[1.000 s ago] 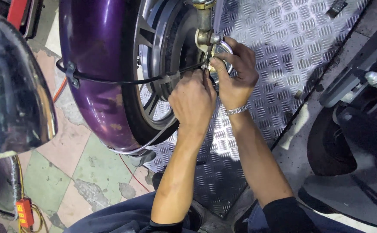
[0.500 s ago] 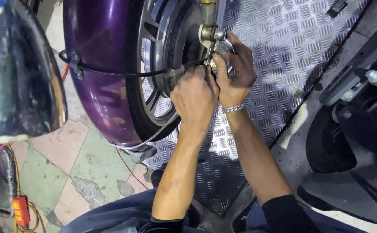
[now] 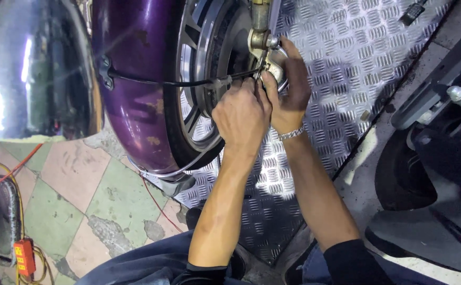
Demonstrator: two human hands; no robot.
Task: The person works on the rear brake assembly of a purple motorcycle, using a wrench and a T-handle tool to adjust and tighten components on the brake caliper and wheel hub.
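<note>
- Near the top centre of the frame, both hands work at the hub of a wheel [image 3: 204, 89] under a purple fender [image 3: 130, 79].
- Left hand [image 3: 243, 113]: fingers curled tight, pinching where a black cable [image 3: 156, 82] ends near the hub; what sits between the fingertips is hidden.
- Right hand [image 3: 288, 89], with a metal bracelet [image 3: 292, 133] at the wrist: wrapped round a pale metal fitting [image 3: 275, 60] just below the fork leg [image 3: 261, 21]; whether it grips a tool I cannot tell.
- Cable: runs from a clip on the fender, at upper left, across the spokes to the fitting, and looks routed already.
- Judgement: the job seems mid-way, with the cable end being fixed or adjusted at the fitting; nothing shows it finished.
- Below the wheel lies a checker-plate ramp [image 3: 346, 68]; at lower left, a tiled floor [image 3: 82, 200] with an orange socket box [image 3: 24, 257].
</note>
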